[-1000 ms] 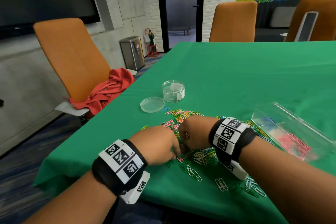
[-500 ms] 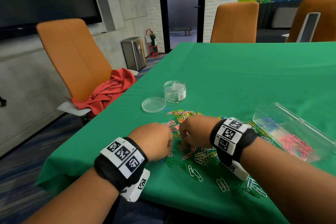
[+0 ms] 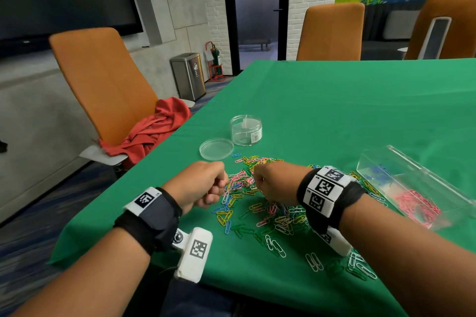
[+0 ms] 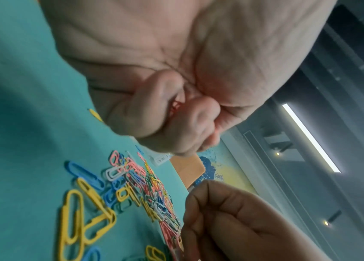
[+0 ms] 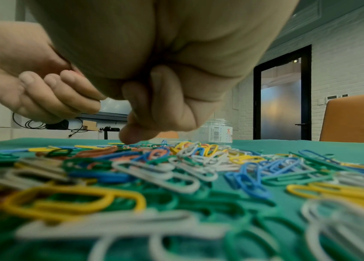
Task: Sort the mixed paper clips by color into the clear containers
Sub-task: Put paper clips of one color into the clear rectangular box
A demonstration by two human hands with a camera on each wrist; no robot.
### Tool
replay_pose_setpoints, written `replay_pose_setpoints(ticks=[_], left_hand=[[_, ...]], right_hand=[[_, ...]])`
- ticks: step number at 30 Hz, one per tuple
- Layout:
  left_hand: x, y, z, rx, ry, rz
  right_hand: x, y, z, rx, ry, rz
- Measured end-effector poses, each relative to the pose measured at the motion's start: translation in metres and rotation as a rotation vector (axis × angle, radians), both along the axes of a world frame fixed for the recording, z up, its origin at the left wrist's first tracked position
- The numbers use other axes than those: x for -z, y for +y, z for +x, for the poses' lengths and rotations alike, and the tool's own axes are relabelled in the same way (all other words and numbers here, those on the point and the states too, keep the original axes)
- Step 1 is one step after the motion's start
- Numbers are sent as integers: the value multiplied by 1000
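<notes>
Left hand [image 3: 199,184] has lifted, fingers [image 4: 145,113] curled round pink clips [image 4: 175,107]

L hand [image 4: 165,113] fist w/ pink clips [image 4: 174,107]

clips [image 3: 260,203]: heaped on desk [image 3: 360,110], near edge
jar [image 3: 246,130]: behind clips
lid [image 3: 216,149]: left of jar
box [image 3: 412,188]: right of clips

Both forearms are bare, with no sleeves seen. A black fabric band [image 3: 152,219] is worn on the left wrist, topped by a white strip printed with a square black marker. A white block [image 3: 194,255], also marked, is hung beneath it on what appears to be a metal fitting. A matching black band [image 3: 327,195] with three markers is worn on the right wrist.
</notes>
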State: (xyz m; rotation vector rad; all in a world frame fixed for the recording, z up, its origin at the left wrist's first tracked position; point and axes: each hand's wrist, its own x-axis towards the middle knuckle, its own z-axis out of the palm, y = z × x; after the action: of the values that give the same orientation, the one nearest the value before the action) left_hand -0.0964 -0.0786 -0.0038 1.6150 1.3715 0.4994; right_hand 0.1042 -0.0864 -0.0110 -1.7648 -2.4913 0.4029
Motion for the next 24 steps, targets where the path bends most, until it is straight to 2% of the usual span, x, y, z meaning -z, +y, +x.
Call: replay_pose_setpoints(ticks=[2, 4, 6, 9, 10, 15, 21, 24], left_hand=[[1, -2, 3, -2, -66, -32], [1, -2, 5, 36, -6, 4], [-1, -3, 9, 159, 171, 110], [-1, -10, 19, 410, 590, 266], [1, -12, 21, 419, 641, 288], [8, -18, 29, 406, 749, 414], [0, -27, 36, 500, 720, 425], [0, -30, 38, 472, 765, 457]], right_hand=[[-2, 0, 0, -22, 28, -26], [-6, -3, 1, -65, 51, -58], [-9, -9, 2, -99, 27, -75], [-8, -14, 3, -157, -20, -78], [-7, -13, 3, -169, -28, -74], [-2, -10, 1, -154, -76, -33], [-3, -8, 1, -108, -94, -24], [-3, -8, 0, -117, -109, 0]])
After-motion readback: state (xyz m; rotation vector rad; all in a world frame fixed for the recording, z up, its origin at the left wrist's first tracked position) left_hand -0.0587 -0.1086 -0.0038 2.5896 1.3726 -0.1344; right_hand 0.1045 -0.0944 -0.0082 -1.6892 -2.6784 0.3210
